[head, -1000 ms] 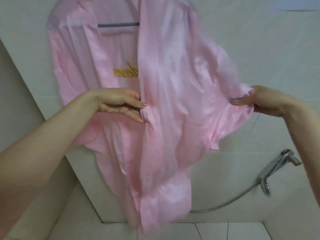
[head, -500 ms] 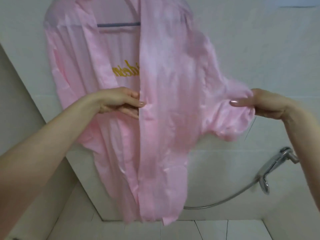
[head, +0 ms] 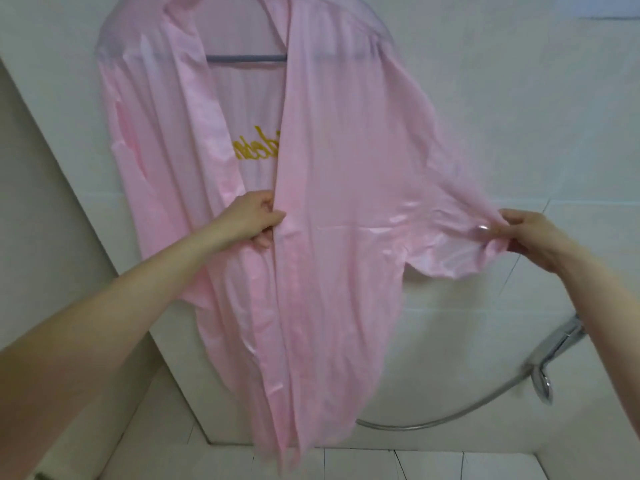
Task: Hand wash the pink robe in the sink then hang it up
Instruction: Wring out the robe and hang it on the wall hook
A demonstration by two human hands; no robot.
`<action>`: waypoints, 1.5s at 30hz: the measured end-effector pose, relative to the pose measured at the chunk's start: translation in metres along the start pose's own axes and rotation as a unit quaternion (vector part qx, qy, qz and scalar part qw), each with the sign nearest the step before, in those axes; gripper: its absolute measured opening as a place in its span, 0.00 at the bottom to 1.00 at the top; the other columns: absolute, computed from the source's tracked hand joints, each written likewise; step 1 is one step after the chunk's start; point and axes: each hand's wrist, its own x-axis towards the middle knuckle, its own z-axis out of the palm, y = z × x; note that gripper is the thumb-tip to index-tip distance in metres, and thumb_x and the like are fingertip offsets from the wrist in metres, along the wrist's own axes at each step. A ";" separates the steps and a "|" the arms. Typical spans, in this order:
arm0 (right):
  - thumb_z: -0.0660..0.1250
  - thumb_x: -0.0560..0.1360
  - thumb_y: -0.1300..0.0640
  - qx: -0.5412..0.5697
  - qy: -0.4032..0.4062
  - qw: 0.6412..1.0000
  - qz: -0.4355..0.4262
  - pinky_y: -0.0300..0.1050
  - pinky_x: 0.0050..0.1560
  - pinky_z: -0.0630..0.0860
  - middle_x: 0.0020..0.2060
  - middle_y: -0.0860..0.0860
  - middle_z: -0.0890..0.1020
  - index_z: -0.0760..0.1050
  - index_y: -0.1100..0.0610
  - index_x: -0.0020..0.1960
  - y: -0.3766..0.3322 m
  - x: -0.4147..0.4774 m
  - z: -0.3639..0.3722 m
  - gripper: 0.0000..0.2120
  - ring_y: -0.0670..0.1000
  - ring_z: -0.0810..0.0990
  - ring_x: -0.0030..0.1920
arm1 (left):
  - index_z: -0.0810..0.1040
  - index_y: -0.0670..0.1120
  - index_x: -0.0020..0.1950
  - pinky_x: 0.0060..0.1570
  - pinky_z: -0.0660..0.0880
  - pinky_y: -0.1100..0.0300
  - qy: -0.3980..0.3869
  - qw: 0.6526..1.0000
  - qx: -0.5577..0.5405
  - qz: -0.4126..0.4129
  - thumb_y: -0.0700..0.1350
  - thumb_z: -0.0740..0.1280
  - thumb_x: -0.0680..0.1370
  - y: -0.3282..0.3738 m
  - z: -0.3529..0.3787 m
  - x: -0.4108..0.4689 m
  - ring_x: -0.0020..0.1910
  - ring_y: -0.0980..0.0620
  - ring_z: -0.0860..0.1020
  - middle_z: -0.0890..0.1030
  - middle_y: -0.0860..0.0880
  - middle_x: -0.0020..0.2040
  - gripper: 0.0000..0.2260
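The pink robe (head: 339, 188) hangs on a grey hanger (head: 246, 58) against the white tiled wall, with yellow lettering (head: 258, 147) showing on its inner back. My left hand (head: 254, 216) pinches the front edge of the robe's right panel at mid height. My right hand (head: 526, 230) grips the end of the sleeve and holds it stretched out to the right. The fabric between my hands is pulled nearly flat. No sink is in view.
A chrome shower head (head: 543, 379) with a metal hose (head: 433, 424) sits on the wall at lower right. White wall tiles (head: 519, 98) surround the robe, and a wall corner (head: 52, 168) runs down the left side.
My hands have moved further apart, stretching the panel and sleeve flatter. The robe's lower hem has swung and settled.
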 end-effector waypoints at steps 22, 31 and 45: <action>0.65 0.74 0.59 -0.127 0.225 0.845 -0.468 0.36 0.50 0.72 0.49 0.46 0.80 0.78 0.49 0.52 -0.198 0.003 0.144 0.10 0.45 0.77 0.50 | 0.73 0.41 0.59 0.55 0.65 0.55 0.519 0.835 0.088 0.163 0.41 0.66 0.74 0.012 -0.188 0.041 0.57 0.42 0.72 0.76 0.41 0.56 0.14; 0.73 0.71 0.56 -0.034 0.089 0.935 -0.341 0.31 0.43 0.71 0.45 0.48 0.81 0.82 0.51 0.46 -0.283 0.080 0.165 0.05 0.46 0.78 0.46 | 0.78 0.41 0.51 0.42 0.67 0.78 0.324 0.918 -0.075 0.217 0.37 0.66 0.77 0.030 -0.224 0.075 0.40 0.62 0.75 0.77 0.49 0.43 0.05; 0.63 0.68 0.66 -0.109 -0.005 0.994 0.010 0.47 0.41 0.70 0.41 0.59 0.78 0.76 0.63 0.42 -0.320 0.114 0.136 0.05 0.55 0.76 0.42 | 0.74 0.33 0.37 0.24 0.76 0.62 0.035 0.968 -0.198 -0.151 0.30 0.58 0.76 0.048 -0.267 0.084 0.24 0.50 0.78 0.80 0.42 0.27 0.10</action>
